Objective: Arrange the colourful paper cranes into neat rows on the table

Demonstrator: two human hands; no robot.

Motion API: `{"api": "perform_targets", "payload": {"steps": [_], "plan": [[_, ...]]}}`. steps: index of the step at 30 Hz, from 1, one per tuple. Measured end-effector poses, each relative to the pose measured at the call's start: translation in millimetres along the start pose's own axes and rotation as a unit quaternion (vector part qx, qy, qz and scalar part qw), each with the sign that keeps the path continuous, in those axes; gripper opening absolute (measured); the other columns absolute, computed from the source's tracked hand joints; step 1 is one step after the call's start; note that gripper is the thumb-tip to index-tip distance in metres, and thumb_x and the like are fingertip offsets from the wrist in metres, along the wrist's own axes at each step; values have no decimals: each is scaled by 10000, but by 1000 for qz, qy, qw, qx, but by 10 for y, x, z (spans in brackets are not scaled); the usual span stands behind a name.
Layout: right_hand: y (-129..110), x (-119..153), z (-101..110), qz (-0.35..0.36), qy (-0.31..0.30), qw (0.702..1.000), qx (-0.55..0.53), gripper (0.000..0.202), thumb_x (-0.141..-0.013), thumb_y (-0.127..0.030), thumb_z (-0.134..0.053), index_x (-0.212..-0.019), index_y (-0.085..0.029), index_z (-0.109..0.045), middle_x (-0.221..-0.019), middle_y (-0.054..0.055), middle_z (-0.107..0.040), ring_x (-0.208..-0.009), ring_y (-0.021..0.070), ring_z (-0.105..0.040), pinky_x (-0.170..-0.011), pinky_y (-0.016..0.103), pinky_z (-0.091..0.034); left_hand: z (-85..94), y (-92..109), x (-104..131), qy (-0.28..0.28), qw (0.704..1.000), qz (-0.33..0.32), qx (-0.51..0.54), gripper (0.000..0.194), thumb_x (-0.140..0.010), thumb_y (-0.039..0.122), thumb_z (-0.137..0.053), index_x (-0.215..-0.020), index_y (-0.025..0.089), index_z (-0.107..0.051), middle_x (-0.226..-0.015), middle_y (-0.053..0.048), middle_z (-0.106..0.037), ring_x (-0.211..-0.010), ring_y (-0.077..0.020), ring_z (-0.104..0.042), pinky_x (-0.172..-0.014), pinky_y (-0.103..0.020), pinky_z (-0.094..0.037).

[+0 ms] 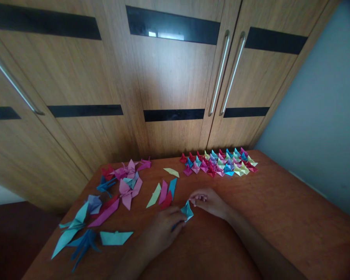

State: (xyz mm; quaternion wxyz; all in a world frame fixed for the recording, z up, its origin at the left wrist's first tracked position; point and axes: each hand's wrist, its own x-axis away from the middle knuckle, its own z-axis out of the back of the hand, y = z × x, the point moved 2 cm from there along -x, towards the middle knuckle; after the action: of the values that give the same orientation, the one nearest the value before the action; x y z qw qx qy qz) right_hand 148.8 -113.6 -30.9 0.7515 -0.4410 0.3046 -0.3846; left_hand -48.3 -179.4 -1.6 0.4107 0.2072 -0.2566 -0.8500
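The left hand (162, 230) covers part of the teal folded paper (188, 211), so the grip under it is partly hidden. Whether the right hand (207, 201) touches its tip is too small to tell. Both forearms and the bench (221, 249) run off the bottom edge; the wooden doors (175, 74) leave the top. Overlaps hide parts of the left-side folded papers (130, 190); creases in the small rowed pieces (218, 162) are indistinct.

Bare tabletop (280, 217) lies open right of the hands (189, 216).
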Motion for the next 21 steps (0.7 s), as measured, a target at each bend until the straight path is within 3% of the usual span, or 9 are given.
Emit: {"api": "perform_targets", "payload": {"steps": [6,10,21], "plan": [[36,-6,3,-3,-1,1000,14,277,-865,-403,-549,-871,-166,-692,-702,20,-677,-619,123,-592,-556,212,-427,-63,-56,-24,7,1000,-9,-1,204,-853,125,-511,-909,228,-678,-892,-20,-671,-807,-144,-618,-737,-234,-475],[121,-20,74,0,35,999,37,250,-876,-364,-532,-871,-167,-687,-730,26,-683,-656,135,-616,-591,227,-450,-92,-84,-48,-1,1000,-12,-16,194,-855,124,-515,-918,224,-669,-891,-22,-673,-813,-150,-622,-731,-235,-474],[201,-18,213,6,77,991,107,177,-854,-268,-524,-842,-180,-678,-724,22,-685,-657,151,-631,-613,245,-455,-95,-2,-113,3,999,-21,-44,184,-888,155,-483,-884,219,-656,-868,-15,-654,-803,-144,-610,-716,-232,-464]]}}
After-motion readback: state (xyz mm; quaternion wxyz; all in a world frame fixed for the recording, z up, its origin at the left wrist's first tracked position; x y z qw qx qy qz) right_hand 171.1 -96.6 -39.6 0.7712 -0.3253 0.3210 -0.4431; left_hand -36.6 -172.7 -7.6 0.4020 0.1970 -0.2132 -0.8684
